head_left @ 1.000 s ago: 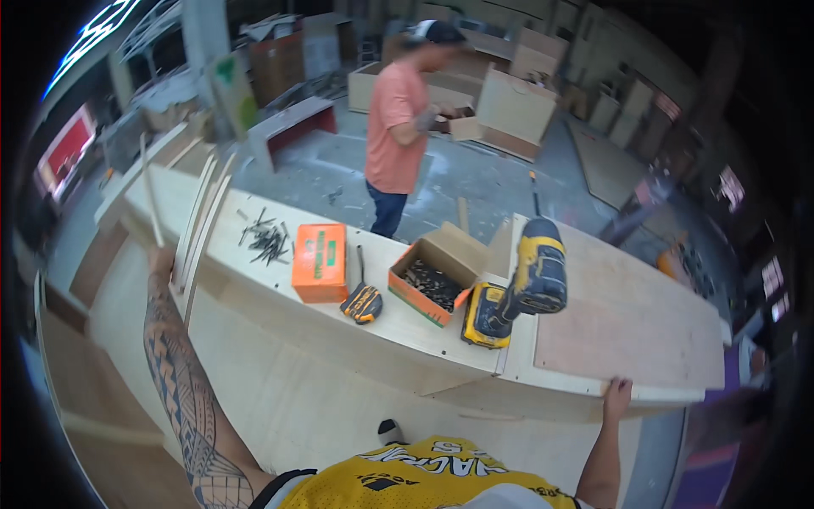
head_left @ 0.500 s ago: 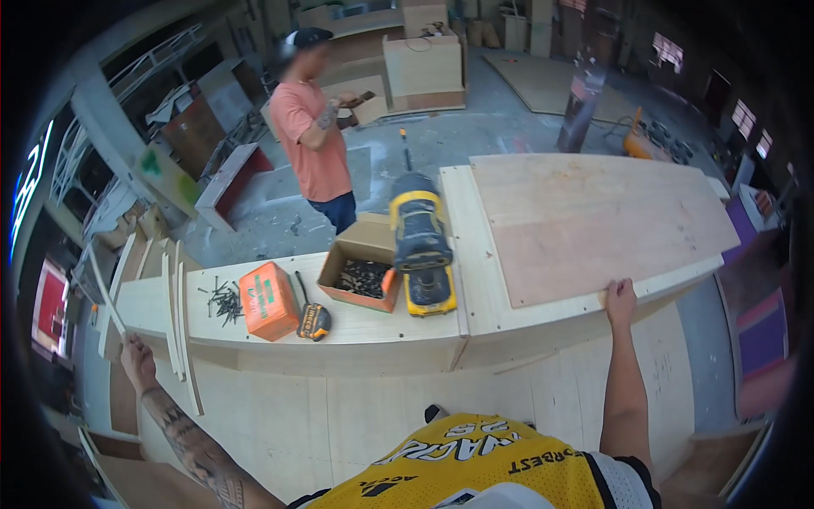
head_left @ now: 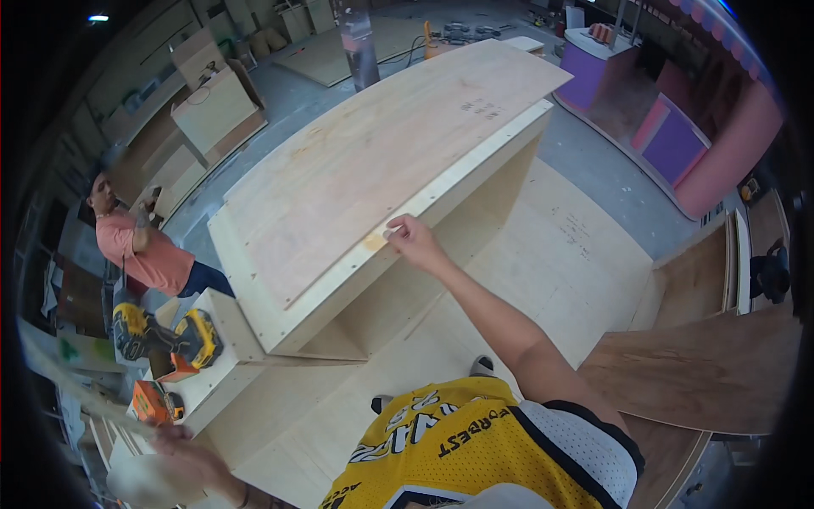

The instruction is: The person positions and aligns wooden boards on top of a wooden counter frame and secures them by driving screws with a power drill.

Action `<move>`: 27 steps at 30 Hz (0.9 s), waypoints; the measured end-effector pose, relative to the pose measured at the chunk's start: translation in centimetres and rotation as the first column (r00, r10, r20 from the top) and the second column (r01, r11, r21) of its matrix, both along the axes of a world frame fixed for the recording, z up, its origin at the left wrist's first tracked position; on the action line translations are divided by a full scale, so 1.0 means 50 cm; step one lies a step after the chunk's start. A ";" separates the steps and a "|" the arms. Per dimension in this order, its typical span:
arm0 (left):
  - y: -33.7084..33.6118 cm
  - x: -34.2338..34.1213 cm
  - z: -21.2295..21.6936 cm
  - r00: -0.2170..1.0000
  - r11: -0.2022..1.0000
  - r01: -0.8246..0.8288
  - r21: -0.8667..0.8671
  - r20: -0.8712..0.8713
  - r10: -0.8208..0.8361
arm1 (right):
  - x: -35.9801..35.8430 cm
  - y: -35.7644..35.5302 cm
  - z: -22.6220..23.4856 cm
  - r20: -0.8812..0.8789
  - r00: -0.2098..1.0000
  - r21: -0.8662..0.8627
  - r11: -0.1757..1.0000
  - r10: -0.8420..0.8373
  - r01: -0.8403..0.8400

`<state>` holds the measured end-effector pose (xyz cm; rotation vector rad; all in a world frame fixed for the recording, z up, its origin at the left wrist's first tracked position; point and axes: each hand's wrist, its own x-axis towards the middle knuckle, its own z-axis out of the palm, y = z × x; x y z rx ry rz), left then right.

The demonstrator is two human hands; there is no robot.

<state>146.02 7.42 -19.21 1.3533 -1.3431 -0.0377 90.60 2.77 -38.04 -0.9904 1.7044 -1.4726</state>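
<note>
My left hand (head_left: pixel 182 454), smeared by motion, is low at the left, closed round a thin wooden strip (head_left: pixel 72 386) that slants up to the left. My right hand (head_left: pixel 413 243) is at the front edge of a plywood panel (head_left: pixel 398 153), its fingers curled in a pinch; anything between them is hidden. The panel lies on top of a pale wooden cabinet (head_left: pixel 339 284) with an open front. On the lower wooden box beside it are a yellow and black cordless drill (head_left: pixel 199 339), an orange box (head_left: pixel 148 400) and a tape measure (head_left: pixel 175 407).
A person (head_left: pixel 148 246) in a salmon shirt stands beyond the cabinet at left. A brown plywood sheet (head_left: pixel 704 377) is at my right. Farther off are a pillar (head_left: pixel 359 51) and a purple and pink counter (head_left: pixel 674 140). Pale boards (head_left: pixel 543 254) lie around my feet.
My view has swung right, shifting the cabinet and drill leftward in it. My right hand stays at the panel's front edge, its fingers more pinched. The strip in my left hand has swung.
</note>
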 end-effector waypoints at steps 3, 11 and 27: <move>0.029 -0.218 -0.049 0.845 0.891 0.449 0.075 -0.359 -0.395 | -0.067 0.099 0.064 -0.018 0.997 -0.124 0.990 0.071 -0.073; 0.017 -0.493 -0.115 0.693 0.671 0.554 0.493 0.174 -0.700 | -0.355 0.139 0.242 0.361 0.930 -0.337 0.940 0.069 0.060; -0.228 -0.540 -0.205 0.428 0.576 0.626 0.526 0.386 -0.817 | -0.411 -0.013 0.042 0.349 0.892 0.061 0.957 -0.288 0.285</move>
